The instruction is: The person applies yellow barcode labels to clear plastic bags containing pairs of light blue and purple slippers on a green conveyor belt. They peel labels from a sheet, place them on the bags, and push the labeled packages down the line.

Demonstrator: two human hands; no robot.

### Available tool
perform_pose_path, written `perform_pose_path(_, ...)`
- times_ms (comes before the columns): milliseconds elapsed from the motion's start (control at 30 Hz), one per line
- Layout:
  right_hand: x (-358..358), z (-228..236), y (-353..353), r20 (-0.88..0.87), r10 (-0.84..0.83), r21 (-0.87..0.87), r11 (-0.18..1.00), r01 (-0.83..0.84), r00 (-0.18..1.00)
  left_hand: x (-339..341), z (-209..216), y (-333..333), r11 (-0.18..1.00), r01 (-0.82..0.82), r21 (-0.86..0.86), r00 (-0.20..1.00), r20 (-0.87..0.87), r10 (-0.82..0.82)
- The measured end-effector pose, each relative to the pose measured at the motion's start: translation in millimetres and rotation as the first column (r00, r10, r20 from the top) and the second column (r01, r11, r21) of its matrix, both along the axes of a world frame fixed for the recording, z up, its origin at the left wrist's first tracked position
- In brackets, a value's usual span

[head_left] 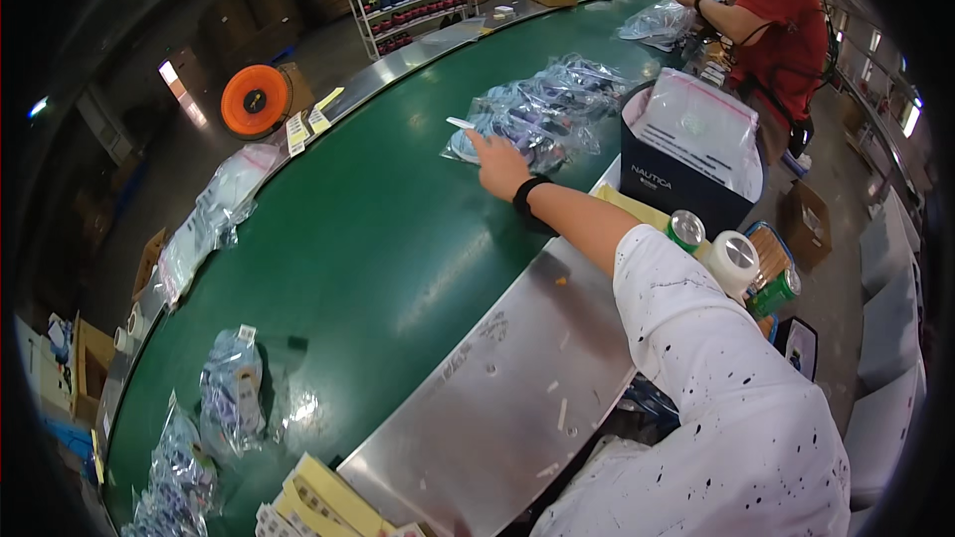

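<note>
My right hand [502, 167] reaches across the green conveyor belt [398, 268], a black band on its wrist. Its index finger and thumb side meet a small white tag [460, 123] at the near end of a pile of clear plastic bags [547, 104]. The bags hold light blue items that look like footwear; their exact kind is hard to make out. The hand's other fingers are curled and partly hidden. My left hand does not show. More bagged blue items, one bag [233, 388] with a white tag and others [174, 477], lie at the lower left.
A dark blue box [686, 184] of clear bags stands beside the belt, with cans [686, 229] and a white-lidded jar [734, 257] nearby. Yellow label stacks [323, 499] rest on the metal ledge [497, 388]. A co-worker in red [781, 35] handles bags farther along.
</note>
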State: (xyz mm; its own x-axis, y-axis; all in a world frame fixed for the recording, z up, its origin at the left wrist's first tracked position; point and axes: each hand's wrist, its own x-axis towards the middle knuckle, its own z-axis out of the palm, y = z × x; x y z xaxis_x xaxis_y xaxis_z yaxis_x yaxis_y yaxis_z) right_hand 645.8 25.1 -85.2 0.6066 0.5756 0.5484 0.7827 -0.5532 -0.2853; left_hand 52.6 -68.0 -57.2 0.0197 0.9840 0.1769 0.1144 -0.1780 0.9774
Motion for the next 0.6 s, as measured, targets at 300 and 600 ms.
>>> perform_pose_path(300, 66, -3, 0, 0.043, 0.154, -0.431, 0.894, -0.121, 0.987, 65, -20, 0, 0.909, 0.309, -0.28, 0.95, 0.055, -0.307)
perform_pose_path(600, -144, 89, 101, -0.477, 0.879, 0.7, 0.395, -0.595, 0.023, 58, -35, -3, 0.899, 0.327, -0.291, 0.944, 0.048, -0.327)
